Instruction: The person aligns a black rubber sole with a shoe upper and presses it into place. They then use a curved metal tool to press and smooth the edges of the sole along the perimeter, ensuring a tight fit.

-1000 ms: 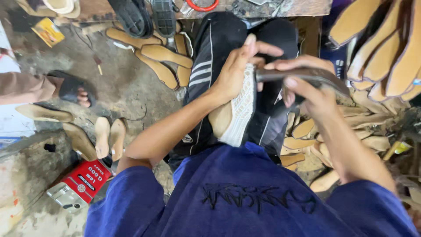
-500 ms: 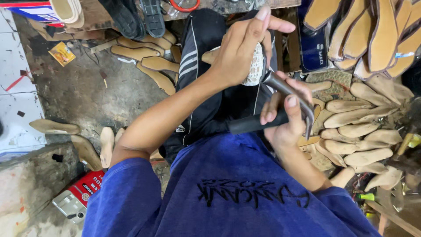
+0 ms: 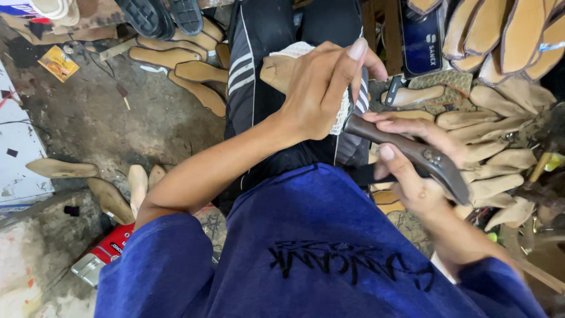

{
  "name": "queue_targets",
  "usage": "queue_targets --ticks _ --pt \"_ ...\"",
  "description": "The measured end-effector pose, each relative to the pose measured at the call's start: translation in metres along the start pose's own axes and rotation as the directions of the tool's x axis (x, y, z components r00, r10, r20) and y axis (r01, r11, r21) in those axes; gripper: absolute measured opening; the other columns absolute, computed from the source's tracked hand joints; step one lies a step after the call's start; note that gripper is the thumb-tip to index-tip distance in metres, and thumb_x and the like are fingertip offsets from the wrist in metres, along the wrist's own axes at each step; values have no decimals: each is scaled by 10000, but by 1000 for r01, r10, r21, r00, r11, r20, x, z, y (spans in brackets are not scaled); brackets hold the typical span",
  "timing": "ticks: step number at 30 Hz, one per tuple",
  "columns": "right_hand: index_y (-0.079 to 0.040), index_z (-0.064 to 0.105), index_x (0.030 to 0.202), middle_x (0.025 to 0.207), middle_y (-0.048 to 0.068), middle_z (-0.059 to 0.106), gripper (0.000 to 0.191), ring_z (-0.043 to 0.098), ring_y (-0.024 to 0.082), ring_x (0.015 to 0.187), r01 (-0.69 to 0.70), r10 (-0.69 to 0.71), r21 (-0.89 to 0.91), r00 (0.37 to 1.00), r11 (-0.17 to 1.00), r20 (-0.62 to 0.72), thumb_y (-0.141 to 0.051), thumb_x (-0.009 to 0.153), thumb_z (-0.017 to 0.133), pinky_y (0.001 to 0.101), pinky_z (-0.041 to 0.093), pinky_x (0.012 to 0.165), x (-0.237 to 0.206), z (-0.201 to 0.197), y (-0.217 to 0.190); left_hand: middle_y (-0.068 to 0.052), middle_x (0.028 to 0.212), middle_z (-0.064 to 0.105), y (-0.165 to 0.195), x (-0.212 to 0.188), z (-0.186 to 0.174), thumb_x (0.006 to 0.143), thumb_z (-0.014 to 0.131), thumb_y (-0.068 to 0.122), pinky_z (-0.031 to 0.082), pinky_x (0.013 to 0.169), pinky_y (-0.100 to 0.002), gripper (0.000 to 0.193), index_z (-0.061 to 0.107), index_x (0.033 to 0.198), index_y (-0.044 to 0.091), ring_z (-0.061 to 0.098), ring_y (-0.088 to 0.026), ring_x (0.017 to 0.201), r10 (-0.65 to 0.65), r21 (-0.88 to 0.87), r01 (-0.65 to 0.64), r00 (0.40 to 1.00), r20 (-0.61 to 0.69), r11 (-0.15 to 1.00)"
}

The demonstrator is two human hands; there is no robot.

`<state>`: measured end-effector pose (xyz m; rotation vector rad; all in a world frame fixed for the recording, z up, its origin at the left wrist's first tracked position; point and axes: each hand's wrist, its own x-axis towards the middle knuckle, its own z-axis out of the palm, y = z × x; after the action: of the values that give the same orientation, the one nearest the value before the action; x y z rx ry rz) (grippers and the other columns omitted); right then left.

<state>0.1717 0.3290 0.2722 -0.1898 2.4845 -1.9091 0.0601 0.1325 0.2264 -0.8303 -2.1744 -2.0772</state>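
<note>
— Since half a second ago, has anything shifted?
— Yes: the right hand point(image 3: 415, 176) has swung its dark metal pliers point(image 3: 412, 154) up level, nose at the shoe.
— And the shoe?
— The shoe on its last point(image 3: 282, 68) (pale sole, white lace-like cloth) lies on the lap, the left hand point(image 3: 321, 91) clenched over it; right fingers wrap the smooth handles.

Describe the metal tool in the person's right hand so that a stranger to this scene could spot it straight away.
Start at the blue shirt filling the bottom of the view and follow the bare arm on the right up to the right hand. It grips a dark, worn metal pincer tool, its nose against the shoe piece with pale lacy fabric under the left hand. Unlike the tan soles stacked beside it, it is dark metal.
</note>
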Motion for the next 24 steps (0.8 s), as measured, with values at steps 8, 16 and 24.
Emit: queue_targets --ticks 8,16,24 --pt "53 606 1252 1267 284 681 264 635 159 605 -109 155 320 981 941 -121 -75 1022 628 290 534 570 -24 19 7 -5 638 609 7 -6 1 1148 267 343 471 848 -355 572 743 955 91 641 -186 670 -18 -35 19 999 44 999" --pt "80 703 1119 1156 292 742 237 675 194 589 -146 388 869 920 473 -56 -9 900 711 312 569 505 3 35 -12 -6 646 605 6 -7 -1 1151 262 340 461 875 -362 562 732 966 94 629 -192 676 17 0 -17 999 50 1000" --pt "40 686 1171 1110 200 737 209 760 320 1080 132 -95 -268 985 954 147 -21 976 727 399 632 912 0 -14 -16 -40 673 600 2 -15 4 1139 296 302 435 871 -381 513 729 957 96 599 -233 699 39 46 -45 992 124 998"
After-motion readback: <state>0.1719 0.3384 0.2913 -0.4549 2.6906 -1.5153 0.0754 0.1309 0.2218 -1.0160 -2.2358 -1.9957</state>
